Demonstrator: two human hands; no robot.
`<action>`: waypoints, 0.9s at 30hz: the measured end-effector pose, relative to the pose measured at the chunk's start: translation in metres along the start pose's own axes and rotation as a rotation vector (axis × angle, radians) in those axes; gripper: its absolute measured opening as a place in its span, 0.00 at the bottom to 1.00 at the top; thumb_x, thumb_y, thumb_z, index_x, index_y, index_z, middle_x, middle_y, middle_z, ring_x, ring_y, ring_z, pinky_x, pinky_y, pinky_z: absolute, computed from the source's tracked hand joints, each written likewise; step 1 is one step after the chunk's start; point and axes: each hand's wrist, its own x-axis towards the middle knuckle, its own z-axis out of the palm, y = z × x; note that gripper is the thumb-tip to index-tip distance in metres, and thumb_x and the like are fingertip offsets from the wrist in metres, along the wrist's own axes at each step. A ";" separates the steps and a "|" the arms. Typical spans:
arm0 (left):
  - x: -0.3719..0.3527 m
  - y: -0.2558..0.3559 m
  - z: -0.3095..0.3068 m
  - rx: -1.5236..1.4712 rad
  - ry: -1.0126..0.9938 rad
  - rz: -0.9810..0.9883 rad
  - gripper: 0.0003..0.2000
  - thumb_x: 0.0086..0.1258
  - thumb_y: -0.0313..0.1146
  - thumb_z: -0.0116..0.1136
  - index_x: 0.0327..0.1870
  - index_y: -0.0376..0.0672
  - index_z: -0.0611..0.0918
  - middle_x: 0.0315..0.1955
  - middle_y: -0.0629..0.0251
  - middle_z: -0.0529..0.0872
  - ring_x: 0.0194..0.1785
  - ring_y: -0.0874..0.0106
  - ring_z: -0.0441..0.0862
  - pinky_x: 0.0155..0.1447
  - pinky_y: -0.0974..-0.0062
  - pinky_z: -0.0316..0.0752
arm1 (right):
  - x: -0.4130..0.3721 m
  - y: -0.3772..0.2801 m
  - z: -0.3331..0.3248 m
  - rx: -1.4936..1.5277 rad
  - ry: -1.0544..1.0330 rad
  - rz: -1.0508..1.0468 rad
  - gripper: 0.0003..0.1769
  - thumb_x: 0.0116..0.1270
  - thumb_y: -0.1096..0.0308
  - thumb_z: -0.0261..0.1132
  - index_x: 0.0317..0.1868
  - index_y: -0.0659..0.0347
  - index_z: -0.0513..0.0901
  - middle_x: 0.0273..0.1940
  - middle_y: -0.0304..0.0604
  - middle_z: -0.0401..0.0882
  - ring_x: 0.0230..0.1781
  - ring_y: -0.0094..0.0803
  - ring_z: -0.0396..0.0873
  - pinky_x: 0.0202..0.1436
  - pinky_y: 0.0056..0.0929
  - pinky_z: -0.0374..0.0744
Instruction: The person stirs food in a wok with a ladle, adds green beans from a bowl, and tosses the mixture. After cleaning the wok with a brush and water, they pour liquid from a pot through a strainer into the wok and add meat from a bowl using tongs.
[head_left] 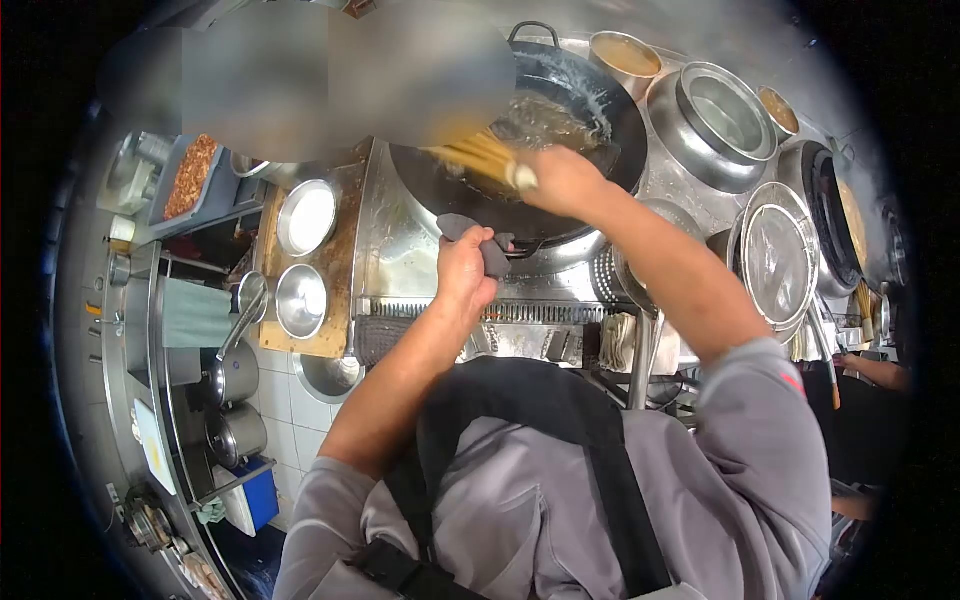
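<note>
A large dark wok sits on the steel stove, with bubbly liquid inside. At its near rim, my left hand is closed on a dark grey cloth, which lies against the wok's near handle. My right hand reaches over the wok, wrapped round a bundled bamboo brush. The brush's far end is smeared by motion and lies partly in a blurred patch that also hides the wok's left side.
Pots and a strainer stand right of the wok. Two metal bowls rest on a wooden board at left, near a tub of reddish food. Another person's arm shows at far right.
</note>
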 end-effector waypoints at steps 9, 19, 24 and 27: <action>0.007 0.012 -0.005 0.059 -0.004 -0.077 0.11 0.64 0.18 0.53 0.47 0.36 0.72 0.39 0.58 0.78 0.38 0.61 0.81 0.38 0.62 0.82 | 0.066 0.075 -0.064 -0.236 0.024 0.314 0.16 0.62 0.62 0.63 0.47 0.61 0.85 0.46 0.53 0.86 0.49 0.48 0.84 0.53 0.44 0.82; 0.011 0.009 -0.010 0.040 -0.060 -0.055 0.08 0.65 0.18 0.53 0.44 0.35 0.75 0.35 0.59 0.80 0.36 0.62 0.82 0.40 0.63 0.83 | -0.050 0.027 -0.049 -0.162 -0.152 0.166 0.20 0.58 0.63 0.66 0.52 0.57 0.82 0.45 0.52 0.85 0.48 0.49 0.84 0.54 0.45 0.81; 0.011 0.013 -0.010 0.045 -0.092 -0.077 0.14 0.62 0.17 0.53 0.49 0.38 0.70 0.38 0.59 0.77 0.38 0.61 0.82 0.39 0.61 0.83 | 0.025 0.098 -0.082 -0.404 -0.069 0.307 0.17 0.63 0.65 0.62 0.53 0.56 0.82 0.43 0.50 0.87 0.49 0.45 0.85 0.53 0.45 0.82; 0.010 0.012 -0.008 0.069 -0.023 -0.042 0.09 0.66 0.19 0.53 0.45 0.34 0.76 0.37 0.59 0.81 0.38 0.63 0.83 0.40 0.64 0.82 | 0.082 0.067 -0.043 -0.170 0.115 0.172 0.18 0.61 0.59 0.65 0.49 0.56 0.84 0.44 0.53 0.86 0.47 0.49 0.84 0.54 0.45 0.81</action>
